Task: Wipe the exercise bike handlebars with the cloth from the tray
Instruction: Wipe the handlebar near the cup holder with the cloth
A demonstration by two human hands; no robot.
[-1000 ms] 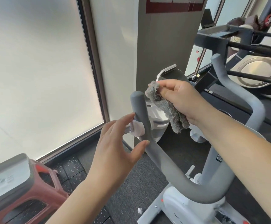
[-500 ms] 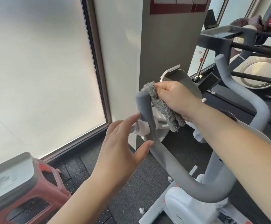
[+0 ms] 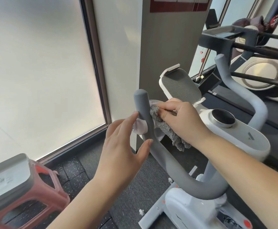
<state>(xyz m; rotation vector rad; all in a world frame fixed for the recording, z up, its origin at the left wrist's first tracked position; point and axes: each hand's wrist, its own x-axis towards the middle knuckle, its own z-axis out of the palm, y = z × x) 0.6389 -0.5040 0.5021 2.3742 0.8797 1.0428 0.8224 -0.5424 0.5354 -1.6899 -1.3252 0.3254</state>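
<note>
At near left horn of handlebars (image 3: pixel 144 123): right hand (image 3: pixel 183 123) clamped on grey cloth (image 3: pixel 168 129), pressed to bar's right side. Left hand (image 3: pixel 123 144) open, fingers apart, thumb touching bar's left. Bar axis upright here; likely next wipe along it.

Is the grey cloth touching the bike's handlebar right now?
Touching. In the head view, the right hand presses the cloth against the handlebar; no gap shows.
</note>
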